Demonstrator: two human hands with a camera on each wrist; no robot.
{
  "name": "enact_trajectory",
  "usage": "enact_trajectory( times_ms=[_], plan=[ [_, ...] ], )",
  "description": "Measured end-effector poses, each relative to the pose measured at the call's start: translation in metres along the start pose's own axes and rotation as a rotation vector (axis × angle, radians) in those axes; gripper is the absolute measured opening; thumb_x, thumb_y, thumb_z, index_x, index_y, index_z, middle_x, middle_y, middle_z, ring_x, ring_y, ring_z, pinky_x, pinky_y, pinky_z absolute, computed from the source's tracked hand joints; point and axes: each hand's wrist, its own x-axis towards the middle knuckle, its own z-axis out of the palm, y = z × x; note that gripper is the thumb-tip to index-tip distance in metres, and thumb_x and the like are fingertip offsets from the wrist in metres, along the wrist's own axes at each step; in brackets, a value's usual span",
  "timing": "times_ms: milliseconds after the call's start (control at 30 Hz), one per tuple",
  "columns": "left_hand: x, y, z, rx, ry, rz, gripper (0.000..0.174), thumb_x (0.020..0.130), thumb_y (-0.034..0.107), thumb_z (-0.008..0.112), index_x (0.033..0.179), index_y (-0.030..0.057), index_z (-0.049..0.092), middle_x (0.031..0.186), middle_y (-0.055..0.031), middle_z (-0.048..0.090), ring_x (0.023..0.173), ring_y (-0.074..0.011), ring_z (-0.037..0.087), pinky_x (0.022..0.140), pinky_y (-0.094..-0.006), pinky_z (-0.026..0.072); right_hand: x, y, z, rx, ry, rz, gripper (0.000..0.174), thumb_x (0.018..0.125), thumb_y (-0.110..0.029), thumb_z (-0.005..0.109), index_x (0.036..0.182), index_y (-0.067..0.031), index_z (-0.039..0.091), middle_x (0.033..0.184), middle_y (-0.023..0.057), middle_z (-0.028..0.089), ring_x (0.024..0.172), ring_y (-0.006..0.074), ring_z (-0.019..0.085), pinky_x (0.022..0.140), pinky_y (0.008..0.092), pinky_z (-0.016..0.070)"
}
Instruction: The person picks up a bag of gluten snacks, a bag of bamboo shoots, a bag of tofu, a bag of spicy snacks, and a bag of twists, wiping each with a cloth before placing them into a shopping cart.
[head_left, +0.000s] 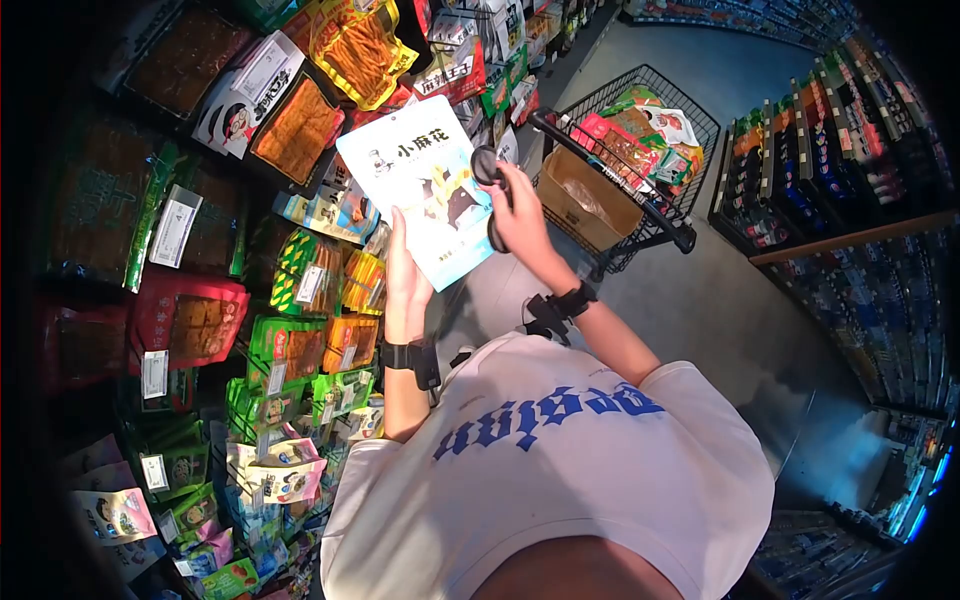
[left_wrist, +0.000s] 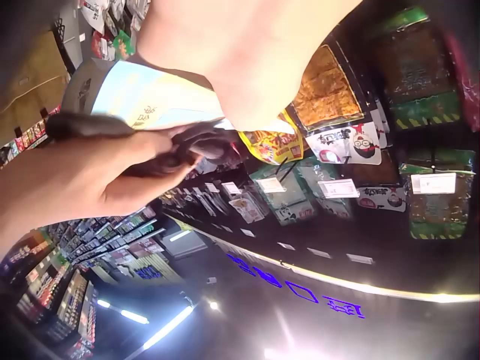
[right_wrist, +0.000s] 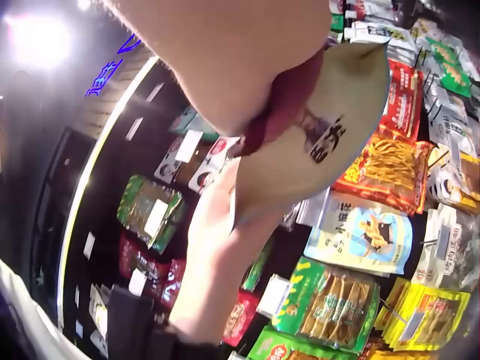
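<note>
A white and light blue bag of dough-twist snacks (head_left: pixel 425 185) is held up in front of the shelf, its printed face toward the head camera. My left hand (head_left: pixel 408 265) grips its lower left edge, the fingers partly hidden behind it. At the bag's right edge my right hand (head_left: pixel 522 215) holds a dark thing with round, lens-like parts, seemingly sunglasses (head_left: pixel 484 165). In the left wrist view, the right hand (left_wrist: pixel 97 176) has this dark thing between thumb and fingers, close against the bag (left_wrist: pixel 150 94). The right wrist view shows a see-through reddish part (right_wrist: pixel 292 97) overlapping the bag.
Packaged snacks (head_left: pixel 190 320) with price tags hang on the shelf to the left. A similar white and blue bag (head_left: pixel 330 215) hangs just below the held one. A black wire shopping cart (head_left: pixel 685 140) with packages and a cardboard box (head_left: pixel 585 200) stands ahead right. Bottle shelves (head_left: pixel 840 150) line the right side.
</note>
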Motion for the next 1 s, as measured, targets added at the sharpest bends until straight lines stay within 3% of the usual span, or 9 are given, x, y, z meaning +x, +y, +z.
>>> enact_trajectory(
  times_ms=[100, 167, 200, 267, 433, 533, 700, 833, 1000],
  plan=[
    [0.007, 0.0, -0.012, -0.065, -0.02, -0.002, 0.059, 0.104, 0.048, 0.046, 0.144, 0.0046, 0.042, 0.135, -0.0108, 0.056, 0.118, -0.0239, 0.06, 0.1, -0.0395, 0.0508, 0.011, -0.013, -0.043, 0.521, -0.32, 0.607, 0.037, 0.098, -0.029, 0.064, 0.12, 0.0005, 0.062, 0.101, 0.0028, 0.068, 0.091, 0.007, 0.063, 0.08, 0.0277, 0.0516],
    [0.038, -0.015, -0.07, -0.63, -0.913, -0.099, 0.07, 0.106, 0.051, 0.038, 0.152, -0.001, 0.027, 0.148, -0.0172, 0.046, 0.131, -0.0273, 0.051, 0.108, -0.0422, 0.0457, 0.009, -0.022, -0.053, 0.793, -0.405, 0.646, 0.039, 0.097, -0.031, 0.066, 0.12, 0.0007, 0.062, 0.098, 0.0015, 0.067, 0.081, 0.0044, 0.06, 0.074, 0.0228, 0.0491],
    [0.026, -0.005, -0.044, -0.629, -0.913, -0.099, 0.07, 0.106, 0.051, 0.038, 0.152, -0.001, 0.027, 0.148, -0.0172, 0.046, 0.131, -0.0273, 0.051, 0.108, -0.0422, 0.0457, 0.008, -0.026, -0.057, 0.793, -0.405, 0.645, 0.039, 0.097, -0.031, 0.066, 0.12, 0.0007, 0.062, 0.098, 0.0015, 0.067, 0.081, 0.0044, 0.06, 0.074, 0.0228, 0.0491],
    [0.0, 0.012, 0.0, 0.006, -0.023, -0.01, 0.069, 0.105, 0.05, 0.042, 0.152, -0.0003, 0.029, 0.143, -0.015, 0.05, 0.122, -0.0227, 0.058, 0.1, -0.0384, 0.0504, 0.008, -0.034, -0.064, 0.816, -0.59, 0.693, 0.036, 0.096, -0.028, 0.067, 0.116, 0.0015, 0.063, 0.094, -0.0019, 0.065, 0.078, 0.0034, 0.057, 0.071, 0.021, 0.0469],
    [0.025, -0.01, -0.043, 0.45, 0.185, 0.033, 0.07, 0.105, 0.044, 0.048, 0.154, 0.0005, 0.022, 0.139, -0.0131, 0.052, 0.115, -0.0186, 0.059, 0.093, -0.0323, 0.0521, 0.008, -0.03, -0.063, 0.552, -0.494, 0.472, 0.022, 0.093, -0.018, 0.068, 0.102, 0.0024, 0.065, 0.086, -0.0011, 0.062, 0.079, 0.0032, 0.054, 0.072, 0.0232, 0.0478],
    [0.028, -0.024, -0.043, 0.754, 0.381, 0.353, 0.085, 0.101, 0.05, 0.054, 0.156, 0.0021, 0.012, 0.13, -0.0129, 0.058, 0.107, -0.0192, 0.064, 0.093, -0.0317, 0.0509, 0.005, -0.037, -0.057, 0.145, -0.342, -0.066, 0.044, 0.077, 0.006, 0.058, 0.121, 0.0034, 0.061, 0.102, 0.0099, 0.07, 0.088, 0.0174, 0.066, 0.081, 0.0297, 0.0517],
    [0.027, -0.032, -0.031, 0.286, 0.179, 0.174, 0.073, 0.1, 0.062, 0.043, 0.142, 0.0028, 0.043, 0.128, -0.0108, 0.06, 0.112, -0.0211, 0.062, 0.098, -0.0352, 0.0507, -0.006, -0.064, -0.043, 0.196, -0.633, -0.281, 0.065, 0.072, 0.01, 0.054, 0.136, -0.0021, 0.055, 0.142, 0.0177, 0.053, 0.14, 0.0358, 0.042, 0.115, 0.042, 0.0354],
    [0.017, -0.013, -0.008, 0.287, 0.106, 0.147, 0.073, 0.1, 0.062, 0.043, 0.138, 0.0006, 0.047, 0.131, -0.0132, 0.059, 0.116, -0.0221, 0.061, 0.101, -0.0387, 0.0496, -0.02, -0.076, -0.028, 0.219, -0.552, -0.325, 0.067, 0.077, 0.011, 0.06, 0.141, -0.0068, 0.052, 0.152, 0.0179, 0.041, 0.148, 0.0375, 0.029, 0.119, 0.047, 0.0271],
    [-0.004, -0.006, 0.009, 0.162, -0.014, 0.011, 0.079, 0.102, 0.062, 0.036, 0.15, -0.0006, 0.032, 0.145, -0.0151, 0.049, 0.13, -0.0276, 0.053, 0.109, -0.0421, 0.044, 0.004, -0.06, -0.02, 0.178, -0.016, -0.106, 0.046, 0.089, 0.004, 0.058, 0.135, -0.0023, 0.056, 0.144, 0.0208, 0.048, 0.138, 0.0371, 0.043, 0.113, 0.0415, 0.0345]
  ],
)
